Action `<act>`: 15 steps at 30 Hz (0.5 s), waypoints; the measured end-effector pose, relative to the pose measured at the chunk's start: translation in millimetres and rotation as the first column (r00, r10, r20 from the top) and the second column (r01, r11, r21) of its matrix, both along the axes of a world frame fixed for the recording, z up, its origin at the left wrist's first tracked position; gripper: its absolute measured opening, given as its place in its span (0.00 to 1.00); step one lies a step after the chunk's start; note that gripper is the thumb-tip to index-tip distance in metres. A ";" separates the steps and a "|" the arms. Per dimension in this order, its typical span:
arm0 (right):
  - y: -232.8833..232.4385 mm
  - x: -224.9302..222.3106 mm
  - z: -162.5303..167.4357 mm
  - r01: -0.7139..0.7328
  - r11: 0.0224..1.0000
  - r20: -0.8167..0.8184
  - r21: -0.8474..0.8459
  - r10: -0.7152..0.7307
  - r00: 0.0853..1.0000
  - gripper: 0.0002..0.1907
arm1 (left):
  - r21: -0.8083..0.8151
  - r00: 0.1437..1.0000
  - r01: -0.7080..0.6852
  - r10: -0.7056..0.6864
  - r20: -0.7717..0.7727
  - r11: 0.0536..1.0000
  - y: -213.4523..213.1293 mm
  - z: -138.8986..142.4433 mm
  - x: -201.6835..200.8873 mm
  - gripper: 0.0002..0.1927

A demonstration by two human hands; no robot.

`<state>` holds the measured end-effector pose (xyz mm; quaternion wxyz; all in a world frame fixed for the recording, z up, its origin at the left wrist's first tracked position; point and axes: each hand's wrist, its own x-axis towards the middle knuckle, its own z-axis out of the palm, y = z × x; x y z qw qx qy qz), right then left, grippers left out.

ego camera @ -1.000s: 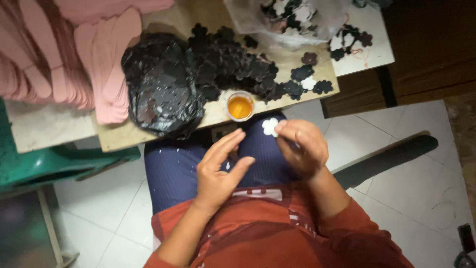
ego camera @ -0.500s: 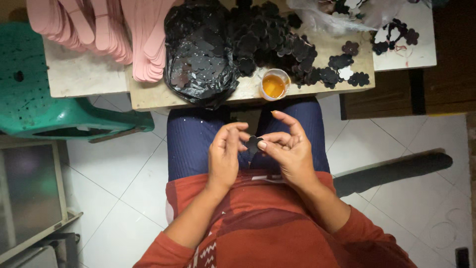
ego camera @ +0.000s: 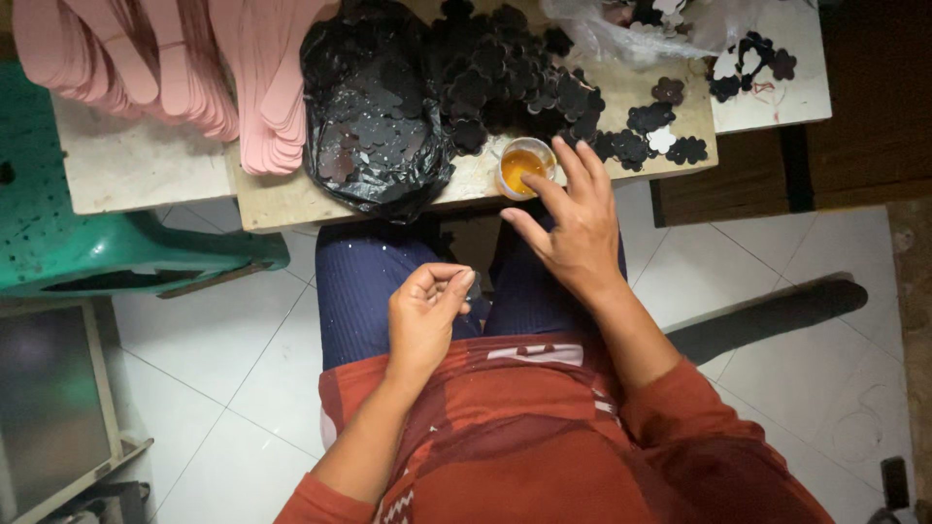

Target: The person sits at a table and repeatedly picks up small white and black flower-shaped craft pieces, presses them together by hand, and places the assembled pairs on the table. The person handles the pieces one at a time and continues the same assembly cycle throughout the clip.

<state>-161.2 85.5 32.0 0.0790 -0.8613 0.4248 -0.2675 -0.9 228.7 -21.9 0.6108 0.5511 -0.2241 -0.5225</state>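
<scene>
Head view, looking straight down on a seated person in a rust-red top and dark blue trousers; the largest thing is the low wooden table [ego camera: 291,199] across the top of the frame, with a green plastic chair [ego camera: 87,247] at nine o'clock; on the table, at eleven o'clock, lies a stack of pink sole-shaped cutouts [ego camera: 175,68]; at twelve sits a black plastic bag [ego camera: 374,116] heaped with black flower-shaped pieces [ego camera: 505,73], more of them strewn toward one o'clock beside a clear plastic bag [ego camera: 621,34]; the right hand [ego camera: 578,233] stretches up toward twelve o'clock, fingers spread and empty, its fingertips just beside a small clear cup of amber liquid [ego camera: 524,167] at the table's near edge; the left hand [ego camera: 427,311] rests over the lap near centre, curled, thumb and forefinger pinched on a tiny dark piece [ego camera: 464,281]; what that piece is, I cannot tell.
</scene>
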 end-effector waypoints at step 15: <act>-23.3 11.3 -22.6 -0.021 0.998 -0.085 -0.065 0.015 0.996 0.23 | 0.037 0.992 -0.029 0.024 0.127 0.999 -4.2 -7.0 7.2 0.09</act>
